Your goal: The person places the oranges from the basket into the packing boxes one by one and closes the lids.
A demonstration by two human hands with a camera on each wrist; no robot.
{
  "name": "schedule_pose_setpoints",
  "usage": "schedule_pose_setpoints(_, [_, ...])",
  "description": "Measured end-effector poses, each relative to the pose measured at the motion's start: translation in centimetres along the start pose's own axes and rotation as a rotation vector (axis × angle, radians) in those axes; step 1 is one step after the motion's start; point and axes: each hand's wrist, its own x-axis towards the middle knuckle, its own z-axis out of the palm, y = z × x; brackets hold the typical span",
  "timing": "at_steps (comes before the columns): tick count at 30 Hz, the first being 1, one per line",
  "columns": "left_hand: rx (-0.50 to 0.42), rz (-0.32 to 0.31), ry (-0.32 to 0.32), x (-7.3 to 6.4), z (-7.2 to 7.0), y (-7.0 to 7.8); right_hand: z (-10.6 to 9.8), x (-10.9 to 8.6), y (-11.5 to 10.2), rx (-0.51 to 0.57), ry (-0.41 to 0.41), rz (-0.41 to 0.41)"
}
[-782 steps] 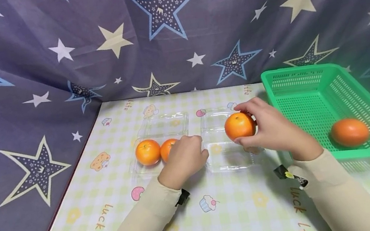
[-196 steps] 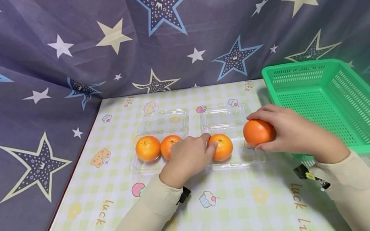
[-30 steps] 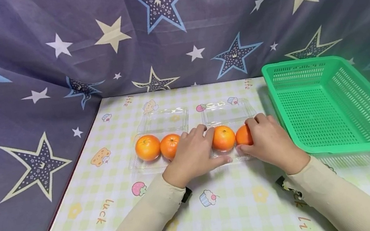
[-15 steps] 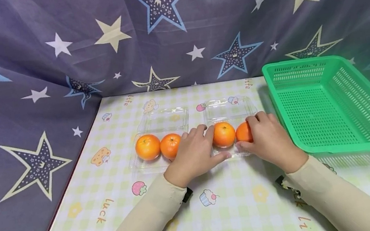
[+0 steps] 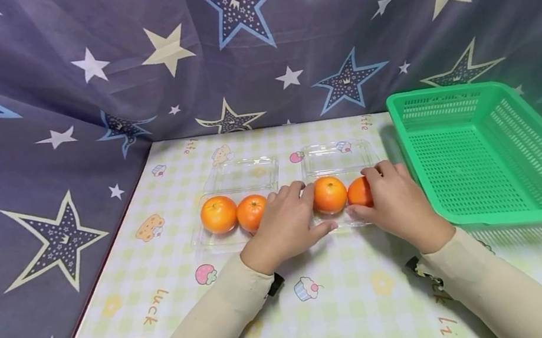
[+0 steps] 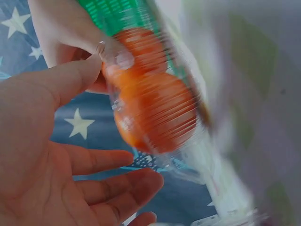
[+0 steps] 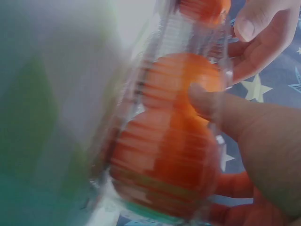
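Two open clear plastic boxes lie side by side, each with two oranges in its front half. The left box (image 5: pixel 208 245) holds one orange (image 5: pixel 218 215) and a second orange (image 5: pixel 251 213), partly covered by my left hand (image 5: pixel 282 221). That hand has loosely straight fingers at the left end of the right box (image 5: pixel 345 225), its thumb along the front edge. Inside sits an orange (image 5: pixel 329 195) beside a redder orange (image 5: pixel 359 193). My right hand (image 5: pixel 397 201) grips the box's right end over the redder orange, its thumb (image 7: pixel 202 101) on the front wall.
A green perforated basket (image 5: pixel 465 172) stands on the right of the table, close to my right hand. Both box lids (image 5: pixel 242 174) lie folded back toward the star-patterned curtain (image 5: pixel 122 50). A checked cloth (image 5: pixel 350 323) covers the table.
Over the last second the right box has shifted slightly away and right with its oranges. Earlier, the redder orange was in the basket, then in my right hand; now it sits in the right box.
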Motion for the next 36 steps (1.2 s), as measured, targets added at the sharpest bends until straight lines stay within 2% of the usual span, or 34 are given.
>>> schedule_pose_setpoints(7, [-0.020,-0.036,0.011,-0.2,-1.6,-0.7,-1.3,0.0,-1.0,0.024,-0.005,-0.001])
schedule_pose_setpoints(14, [-0.008,-0.068,-0.017,0.0,-2.8,-1.9,-1.8,0.8,-2.1,0.076,-0.003,-0.014])
schedule_pose_setpoints(21, [-0.011,-0.101,-0.015,-0.1,-4.5,-4.0,-2.4,2.3,-4.0,0.195,-0.042,-0.024])
schedule_pose_setpoints(25, [-0.008,-0.124,-0.044,-0.2,-5.4,-5.3,-2.3,3.3,-5.1,0.257,-0.067,-0.014])
schedule_pose_setpoints(36, [-0.023,-0.193,-0.067,-0.3,-6.6,-9.0,-1.5,5.4,-7.4,0.398,-0.144,-0.002])
